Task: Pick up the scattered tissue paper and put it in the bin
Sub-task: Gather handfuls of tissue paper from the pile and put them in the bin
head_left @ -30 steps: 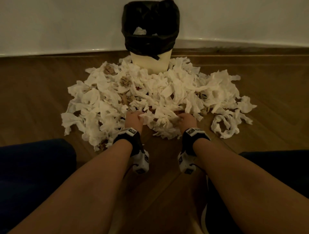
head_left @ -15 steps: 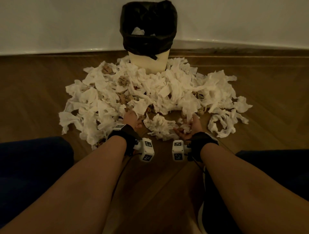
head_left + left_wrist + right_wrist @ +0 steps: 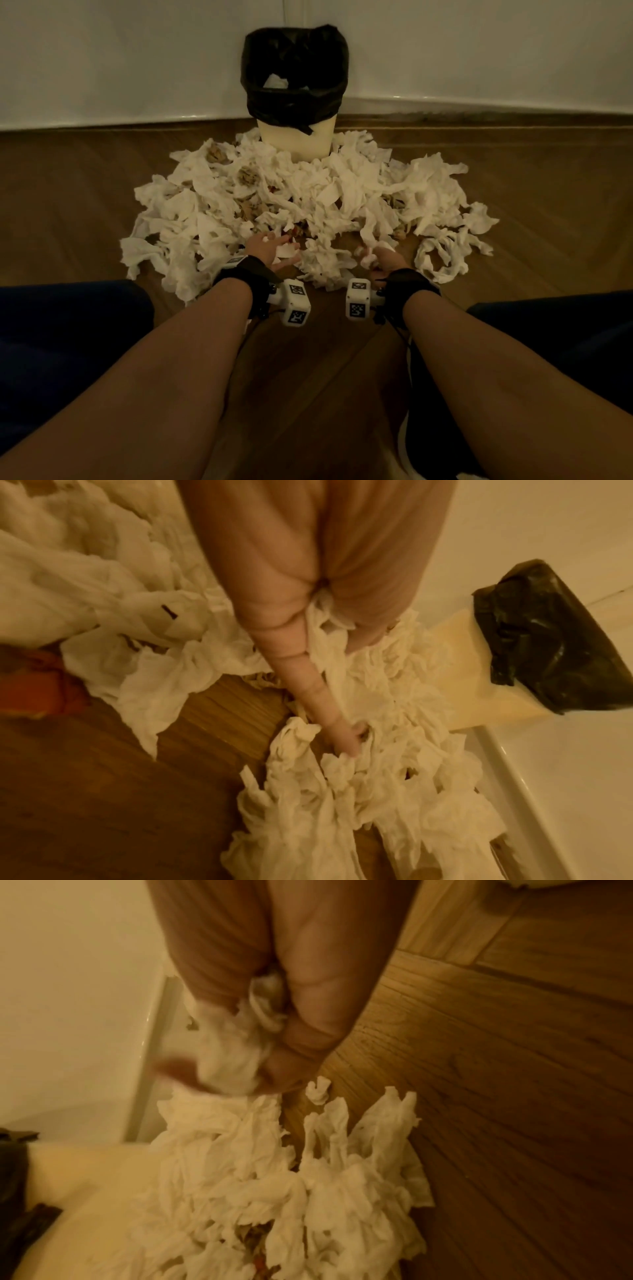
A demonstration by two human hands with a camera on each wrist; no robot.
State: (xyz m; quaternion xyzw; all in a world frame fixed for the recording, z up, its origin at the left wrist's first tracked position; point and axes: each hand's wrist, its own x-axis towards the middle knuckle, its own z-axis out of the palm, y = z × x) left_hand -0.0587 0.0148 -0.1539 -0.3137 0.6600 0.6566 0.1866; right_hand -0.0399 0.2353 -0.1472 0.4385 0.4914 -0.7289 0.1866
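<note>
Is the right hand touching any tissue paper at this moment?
Touching. The right wrist view shows the right hand with fingers curled round a wad of tissue paper, pressed against the palm with no gap.

Wooden floor (image 3: pixel 85 205) carries a wide tissue paper pile (image 3: pixel 308 205) at center; cream bin (image 3: pixel 294 145) with black liner stands at 12 o'clock, touching the pile.

Both forearms are bare, with a black strap (image 3: pixel 245 274) round the left wrist and another black strap (image 3: pixel 407 282) round the right wrist. On the inner side of each strap sits a white cube-shaped block with black-and-white square markers, the left block (image 3: pixel 295 301) and right block (image 3: pixel 358 298), with thin dark cables trailing beneath them. Dark navy clothing (image 3: pixel 68 342) covers the legs outside the straps.
</note>
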